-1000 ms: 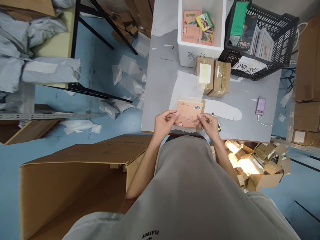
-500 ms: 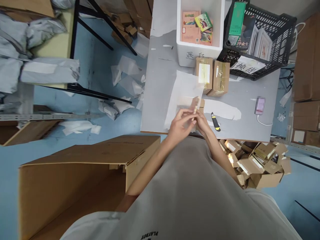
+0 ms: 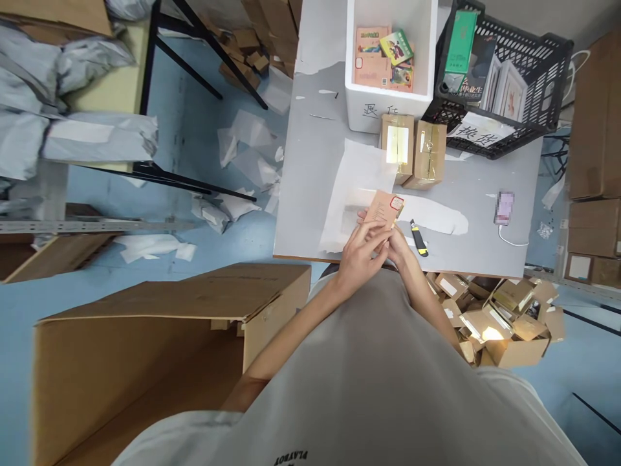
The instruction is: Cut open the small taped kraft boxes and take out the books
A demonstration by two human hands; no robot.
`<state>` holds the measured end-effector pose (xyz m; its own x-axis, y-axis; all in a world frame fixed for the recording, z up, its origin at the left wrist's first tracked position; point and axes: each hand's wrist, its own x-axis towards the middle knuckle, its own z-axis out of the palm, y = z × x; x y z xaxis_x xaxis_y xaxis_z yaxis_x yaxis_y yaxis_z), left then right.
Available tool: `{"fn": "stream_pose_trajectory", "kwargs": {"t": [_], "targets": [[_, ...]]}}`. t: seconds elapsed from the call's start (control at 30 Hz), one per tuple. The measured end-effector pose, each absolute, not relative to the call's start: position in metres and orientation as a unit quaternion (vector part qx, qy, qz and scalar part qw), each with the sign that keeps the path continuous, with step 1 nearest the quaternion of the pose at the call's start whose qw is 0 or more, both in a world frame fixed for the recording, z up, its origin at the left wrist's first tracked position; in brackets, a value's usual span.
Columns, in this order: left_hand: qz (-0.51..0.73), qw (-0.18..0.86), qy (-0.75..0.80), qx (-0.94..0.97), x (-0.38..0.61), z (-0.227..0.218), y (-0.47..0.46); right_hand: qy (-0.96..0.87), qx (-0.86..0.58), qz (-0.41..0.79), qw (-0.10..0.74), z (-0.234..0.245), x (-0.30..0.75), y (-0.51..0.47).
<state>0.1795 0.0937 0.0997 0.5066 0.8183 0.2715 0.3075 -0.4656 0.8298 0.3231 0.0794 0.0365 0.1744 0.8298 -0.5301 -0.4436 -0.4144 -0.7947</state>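
A small orange box (image 3: 383, 210) with a red-outlined mark on one corner is held between both hands above the front of the table. My left hand (image 3: 363, 252) is closed on its near left side, fingers lying across the lower edge. On the right side, my right hand (image 3: 398, 246) grips the same box from below, its fingers partly hidden. Under the hands lies a white paper sheet (image 3: 344, 194). Just right of them rests a yellow and black box cutter (image 3: 418, 237), beside a long white piece of paper (image 3: 436, 213).
Two taped cartons (image 3: 427, 155) stand before a white bin (image 3: 356, 110) with similar orange boxes. A black crate (image 3: 538, 97) holds books. A phone (image 3: 504, 207) with a cable lies right. A large open carton (image 3: 272, 291) stands left; crumpled cartons (image 3: 514, 323) fill the lower right.
The orange box has turned from edge-on to showing its broad face. Both hands have shifted slightly right and toward my body, still holding it.
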Motion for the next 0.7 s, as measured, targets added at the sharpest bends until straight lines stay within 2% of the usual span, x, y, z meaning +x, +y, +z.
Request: {"fn": "stream_pose_trajectory", "kwargs": {"t": [0.1,0.23,0.4,0.5,0.6,0.7], "targets": [[0.376,0.436,0.394,0.716,0.172,0.098,0.102,-0.138,-0.537,0.631,0.543,0.037,0.334,0.079],[0.386,0.55,0.481,0.563,0.157,0.072,0.122,-0.121,-0.56,0.577,0.582,0.046,0.349,0.068],[0.361,0.672,0.502,0.408,0.151,0.043,0.14,-0.239,-0.604,0.508,0.565,0.074,0.335,0.06],[0.317,0.764,0.458,0.326,0.158,0.043,0.141,-0.407,-0.632,0.437,0.494,0.093,0.306,0.06],[0.267,0.844,0.389,0.256,0.169,0.044,0.141,-0.601,-0.647,0.318,0.347,0.104,0.277,0.059],[0.267,0.853,0.371,0.251,0.177,0.037,0.143,-0.689,-0.652,0.231,0.216,0.102,0.261,0.059]]}}
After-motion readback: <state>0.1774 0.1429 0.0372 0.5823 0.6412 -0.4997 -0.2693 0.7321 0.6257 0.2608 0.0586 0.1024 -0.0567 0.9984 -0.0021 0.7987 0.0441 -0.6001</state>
